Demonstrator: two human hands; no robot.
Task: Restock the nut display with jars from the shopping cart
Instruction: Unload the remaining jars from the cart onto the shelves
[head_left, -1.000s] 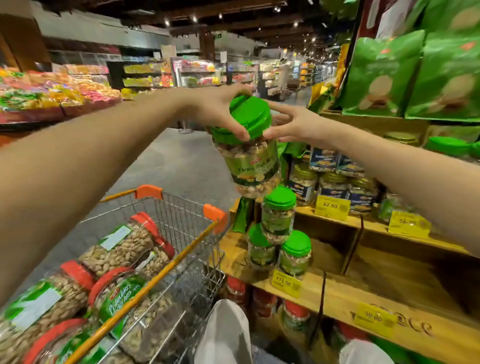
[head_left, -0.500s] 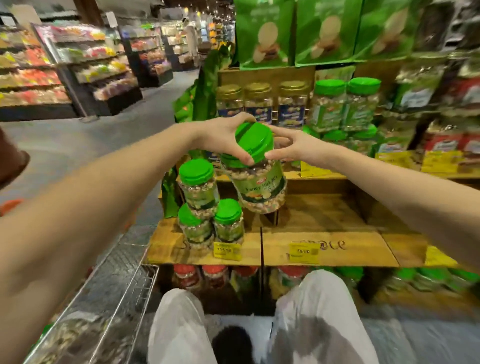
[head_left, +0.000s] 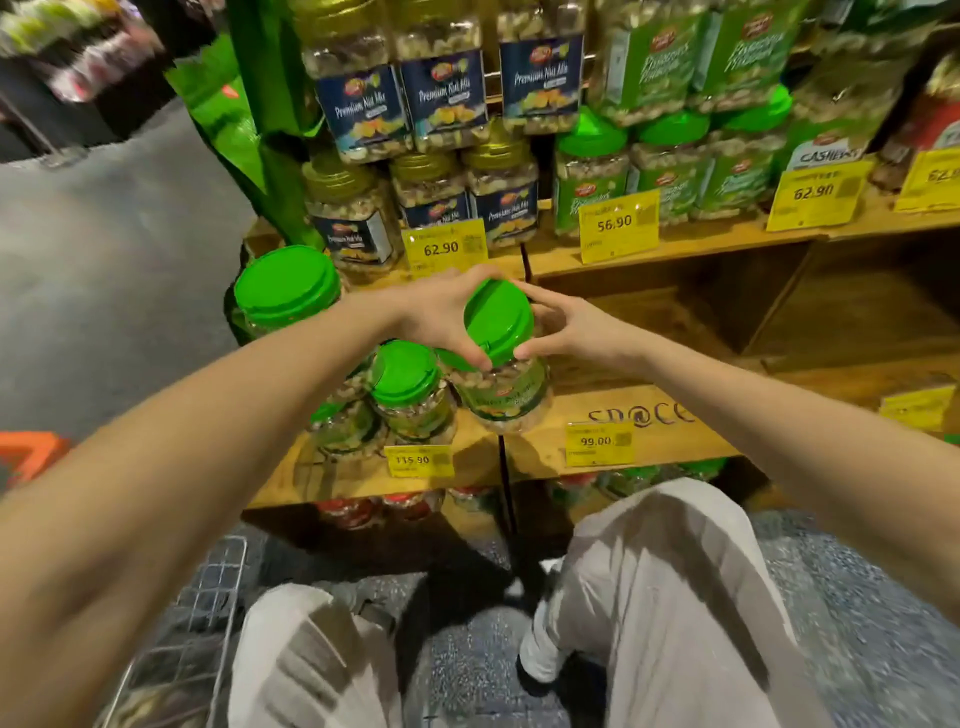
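A clear plastic jar of mixed nuts with a bright green screw lid and a green label (head_left: 501, 374) is held at the front of the middle wooden shelf (head_left: 670, 415) of a nut display, tilted slightly with its lid facing the camera. Whether its base touches the shelf cannot be told. The left hand (head_left: 441, 317) is curled around the left rim of the lid, thumb and fingers closed on it. The right hand (head_left: 571, 332) is pressed against the right rim, fingers spread and bent, fingertips on the lid's edge. The jar is thus gripped by both hands at the lid.

Just to its left, a second green-lidded jar of nuts (head_left: 410, 389) is seen on the same shelf, touching or nearly touching the held jar. A third, partly hidden jar (head_left: 343, 426) is placed further left, and a larger green lid (head_left: 285, 286) is seen above and behind these. A yellow price tag reading 115.90 (head_left: 420, 460) is fixed below these jars, and one reading 99.00 (head_left: 599, 442) is fixed beneath the held jar.

On the upper shelf, gold-lidded clear jars with dark blue "Premium Nut Mix" labels (head_left: 441, 93) are stacked in two tiers, with green-lidded, green-labelled jars of pale nuts (head_left: 670, 171) beside them to the right. Red-lidded jars (head_left: 358, 512) are glimpsed on the lowest level.

At lower left, the wire corner of a shopping cart (head_left: 208, 613) is seen beside the person's light trousers (head_left: 665, 597).
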